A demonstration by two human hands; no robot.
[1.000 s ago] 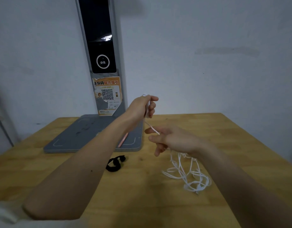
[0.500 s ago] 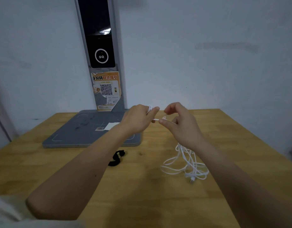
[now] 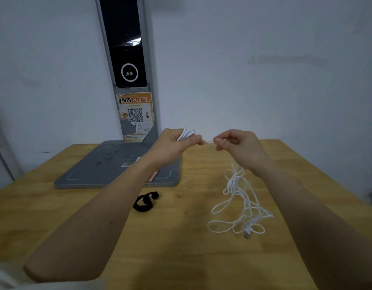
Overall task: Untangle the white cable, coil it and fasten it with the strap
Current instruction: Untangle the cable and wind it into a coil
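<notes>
My left hand is raised above the table and grips a small bundle of coiled white cable; several loops stick up from its fist. A short stretch of cable runs to my right hand, which pinches it a little to the right. From there the white cable hangs down and lies in a tangled heap on the wooden table, its plug at the near end. The black strap lies curled on the table below my left forearm, untouched.
A grey flat base with a tall upright post and a QR sticker stands at the back left against the white wall. A thin pink stick lies on the base.
My left hand dropped from higher up to level with my right. My right hand rose and closed its fingers on the cable, then the hands drew slightly apart. More loops sit in my left fist.
</notes>
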